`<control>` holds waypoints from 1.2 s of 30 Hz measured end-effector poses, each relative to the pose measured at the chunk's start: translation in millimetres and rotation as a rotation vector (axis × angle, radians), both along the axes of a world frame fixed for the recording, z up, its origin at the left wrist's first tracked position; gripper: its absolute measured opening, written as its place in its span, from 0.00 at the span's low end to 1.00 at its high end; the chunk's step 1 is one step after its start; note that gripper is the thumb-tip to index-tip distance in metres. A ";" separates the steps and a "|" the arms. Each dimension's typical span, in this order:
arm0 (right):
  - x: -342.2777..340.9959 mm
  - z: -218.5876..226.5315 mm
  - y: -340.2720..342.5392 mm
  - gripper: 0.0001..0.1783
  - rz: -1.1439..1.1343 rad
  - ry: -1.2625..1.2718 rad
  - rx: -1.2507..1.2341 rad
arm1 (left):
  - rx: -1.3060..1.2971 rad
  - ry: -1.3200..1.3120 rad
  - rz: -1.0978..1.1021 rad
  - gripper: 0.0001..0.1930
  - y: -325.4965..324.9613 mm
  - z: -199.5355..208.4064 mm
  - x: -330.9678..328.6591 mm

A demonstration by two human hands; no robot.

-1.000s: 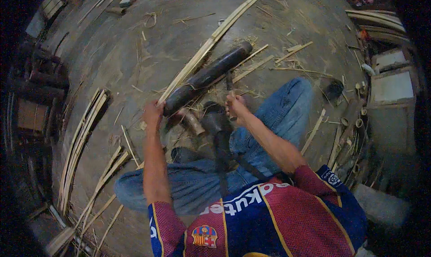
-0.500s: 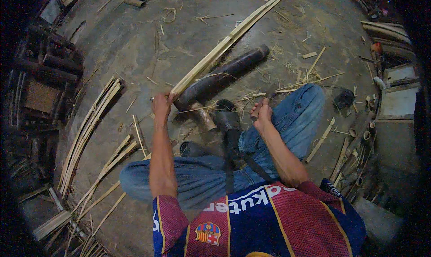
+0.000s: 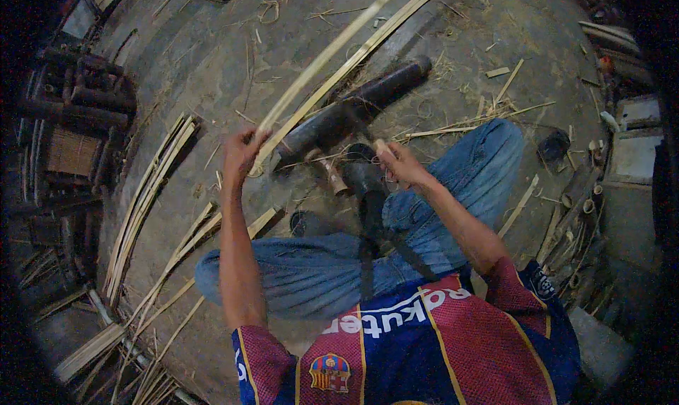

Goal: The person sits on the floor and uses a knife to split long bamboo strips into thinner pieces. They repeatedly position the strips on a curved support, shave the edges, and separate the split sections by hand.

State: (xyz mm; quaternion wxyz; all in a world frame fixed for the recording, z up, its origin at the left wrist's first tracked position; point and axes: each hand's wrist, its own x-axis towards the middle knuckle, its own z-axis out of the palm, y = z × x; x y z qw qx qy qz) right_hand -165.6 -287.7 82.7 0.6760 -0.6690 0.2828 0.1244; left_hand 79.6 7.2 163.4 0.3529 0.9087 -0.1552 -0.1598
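My left hand [image 3: 242, 150] is closed on the near end of a long pale bamboo strip [image 3: 318, 62], which rises away to the far edge. Right beside it lies a bundle of similar strips [image 3: 361, 57], its near end below my fingers. My right hand [image 3: 404, 166] grips the light wooden handle of a knife [image 3: 382, 148]. Its dark, blurred blade points up and left over the dark cylindrical log [image 3: 385, 87]. Under the log's near end sticks out a short brown wooden stub [image 3: 331, 175], close to my foot.
Bundles of split bamboo [image 3: 152, 200] lie on the floor at left, with more strips [image 3: 194, 235] by my left knee. Shavings and thin slivers [image 3: 453, 129] litter the ground beyond my right knee. Wooden furniture [image 3: 78, 122] stands far left; bamboo tubes [image 3: 576, 228] are piled at right.
One strip has come apart from the bundle and is held in my left hand, which shifted slightly left and nearer. My right hand moved up and left, bringing the knife over the log.
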 end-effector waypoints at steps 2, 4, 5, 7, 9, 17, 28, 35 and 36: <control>2.6 -2.4 -9.8 0.20 -0.333 -0.012 -0.065 | 0.057 0.202 -0.024 0.25 14.2 -29.1 -13.7; 11.4 -5.9 -13.7 0.17 -0.645 -0.037 -0.112 | 0.172 -0.017 -0.048 0.27 29.4 -74.6 -23.9; 9.7 -23.0 -30.5 0.14 -0.717 -0.104 0.070 | 0.224 -0.126 -0.080 0.28 26.1 -86.3 -25.1; 10.6 -17.6 -30.0 0.15 -0.924 -0.144 0.159 | 0.292 0.029 0.035 0.29 18.2 -90.9 -34.4; 8.8 -17.9 -31.4 0.15 -1.009 -0.209 0.233 | 0.288 0.089 0.087 0.29 10.7 -94.7 -38.9; 69.7 -61.7 -42.0 0.19 -0.889 -0.380 0.351 | -0.143 0.474 0.266 0.20 11.8 -120.9 -39.6; 165.5 -116.8 -64.2 0.18 -0.637 -0.317 0.145 | -0.196 0.460 0.421 0.18 9.1 -121.8 -53.7; 142.6 -71.6 -23.0 0.22 -0.633 -0.345 0.360 | -0.147 0.403 0.404 0.20 29.6 -136.9 -50.5; 130.4 -81.8 -27.1 0.22 -0.652 -0.327 0.149 | -0.147 0.385 0.374 0.21 22.7 -134.1 -48.2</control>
